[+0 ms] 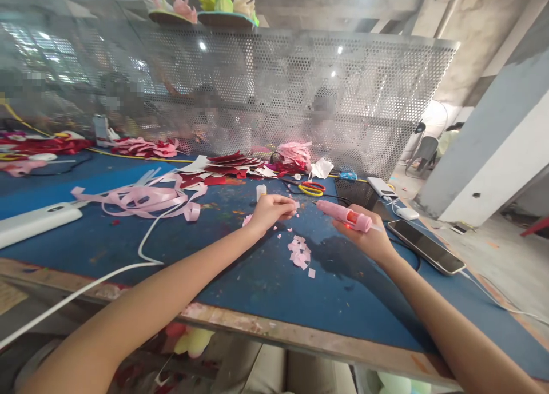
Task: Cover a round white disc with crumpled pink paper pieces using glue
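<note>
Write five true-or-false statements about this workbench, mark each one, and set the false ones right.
1. The right hand holds a pink glue gun. True.
2. The left hand grips the scissors. False: the scissors lie on the blue tabletop; a small pale piece shows at the left hand's fingertips.
3. A cluster of small pink squares lies on the tabletop between the two forearms. True.
4. The dark-screened phone lies to the left of the pink ribbon. False: the phone is on the right, beyond the right hand.
5. The glue gun's tip touches the left hand. False: a gap separates them.
</note>
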A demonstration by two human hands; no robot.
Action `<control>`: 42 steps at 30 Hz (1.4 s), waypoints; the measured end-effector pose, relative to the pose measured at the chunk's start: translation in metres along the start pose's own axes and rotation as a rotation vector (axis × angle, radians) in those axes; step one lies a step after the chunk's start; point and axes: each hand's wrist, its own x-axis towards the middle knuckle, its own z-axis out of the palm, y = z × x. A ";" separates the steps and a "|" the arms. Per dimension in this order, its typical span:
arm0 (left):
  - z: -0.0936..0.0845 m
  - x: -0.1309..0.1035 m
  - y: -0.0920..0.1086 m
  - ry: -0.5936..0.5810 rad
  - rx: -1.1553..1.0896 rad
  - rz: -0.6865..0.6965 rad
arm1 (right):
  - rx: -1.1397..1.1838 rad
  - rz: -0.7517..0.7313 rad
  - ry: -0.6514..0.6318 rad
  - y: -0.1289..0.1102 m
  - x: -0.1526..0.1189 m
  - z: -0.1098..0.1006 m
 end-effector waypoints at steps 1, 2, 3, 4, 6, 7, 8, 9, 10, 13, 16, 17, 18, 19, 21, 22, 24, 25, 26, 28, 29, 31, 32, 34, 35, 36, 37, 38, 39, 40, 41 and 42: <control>0.001 -0.001 0.001 -0.003 0.011 0.009 | -0.006 -0.031 -0.013 -0.001 -0.001 0.001; 0.001 -0.002 0.002 -0.007 0.023 0.017 | -0.019 -0.066 -0.024 -0.002 -0.002 0.002; 0.002 -0.003 0.002 -0.010 0.035 0.025 | -0.037 -0.102 -0.034 -0.004 -0.002 0.003; 0.002 -0.004 0.003 -0.012 0.047 0.032 | -0.058 -0.138 -0.043 -0.005 -0.002 0.003; 0.003 -0.005 0.003 -0.017 0.070 0.044 | -0.103 -0.197 -0.056 -0.006 -0.003 0.004; 0.004 -0.006 0.003 -0.019 0.080 0.048 | -0.125 -0.217 -0.062 -0.006 -0.003 0.004; 0.004 -0.006 0.003 -0.021 0.089 0.053 | -0.145 -0.230 -0.066 -0.006 -0.002 0.004; 0.004 -0.006 0.003 -0.024 0.096 0.055 | -0.161 -0.242 -0.068 -0.005 -0.002 0.004; 0.004 -0.006 0.002 -0.026 0.102 0.057 | -0.176 -0.252 -0.069 -0.005 -0.002 0.004; 0.005 -0.005 0.001 -0.031 0.111 0.052 | -0.207 -0.289 -0.063 -0.004 -0.002 0.004; 0.006 -0.006 0.001 -0.039 0.112 0.040 | -0.245 -0.352 -0.057 -0.003 -0.002 0.004; 0.006 -0.006 0.001 -0.042 0.112 0.036 | -0.260 -0.372 -0.056 -0.003 -0.002 0.005; 0.006 -0.007 0.002 -0.045 0.111 0.032 | -0.275 -0.386 -0.055 -0.003 -0.003 0.005; 0.006 -0.007 0.002 -0.047 0.111 0.027 | -0.288 -0.395 -0.054 -0.003 -0.003 0.006; 0.007 -0.008 0.003 -0.052 0.110 0.018 | -0.302 -0.411 -0.045 -0.003 -0.003 0.007; 0.007 -0.008 0.003 -0.055 0.110 0.014 | -0.304 -0.420 -0.037 -0.002 -0.003 0.007; 0.007 -0.009 0.004 -0.058 0.110 0.005 | -0.306 -0.441 -0.019 -0.002 -0.003 0.008; 0.007 -0.009 0.004 -0.061 0.110 0.001 | -0.308 -0.449 -0.011 -0.002 -0.003 0.008; 0.007 -0.009 0.004 -0.063 0.110 -0.002 | -0.310 -0.455 -0.005 -0.002 -0.003 0.008; 0.007 -0.009 0.004 -0.067 0.111 -0.008 | -0.311 -0.462 0.001 -0.002 -0.003 0.008; 0.007 -0.009 0.004 -0.068 0.110 -0.010 | -0.311 -0.464 0.003 -0.002 -0.003 0.008; 0.007 -0.008 0.004 -0.071 0.110 -0.014 | -0.315 -0.468 0.002 -0.002 -0.003 0.008; 0.007 -0.008 0.004 -0.073 0.109 -0.016 | -0.320 -0.470 -0.001 -0.002 -0.003 0.008; 0.006 -0.007 0.003 -0.077 0.105 -0.020 | -0.331 -0.470 -0.006 -0.001 -0.003 0.007; 0.006 -0.006 0.003 -0.079 0.102 -0.022 | -0.336 -0.470 -0.008 -0.001 -0.003 0.007; 0.006 -0.006 0.002 -0.080 0.098 -0.024 | -0.339 -0.470 -0.008 0.000 -0.003 0.007; 0.006 -0.006 0.002 -0.080 0.093 -0.026 | -0.342 -0.470 -0.008 0.000 -0.003 0.007; 0.006 -0.006 0.001 -0.080 0.088 -0.028 | -0.344 -0.471 -0.007 0.000 -0.003 0.007; 0.005 -0.006 0.001 -0.080 0.081 -0.031 | -0.345 -0.470 -0.007 0.000 -0.003 0.007; 0.005 -0.006 0.001 -0.079 0.074 -0.034 | -0.348 -0.468 -0.007 -0.001 -0.003 0.007; 0.005 -0.006 0.001 -0.080 0.065 -0.037 | -0.352 -0.464 -0.009 -0.001 -0.003 0.006; 0.005 -0.006 0.001 -0.081 0.056 -0.041 | -0.357 -0.459 -0.012 -0.001 -0.003 0.006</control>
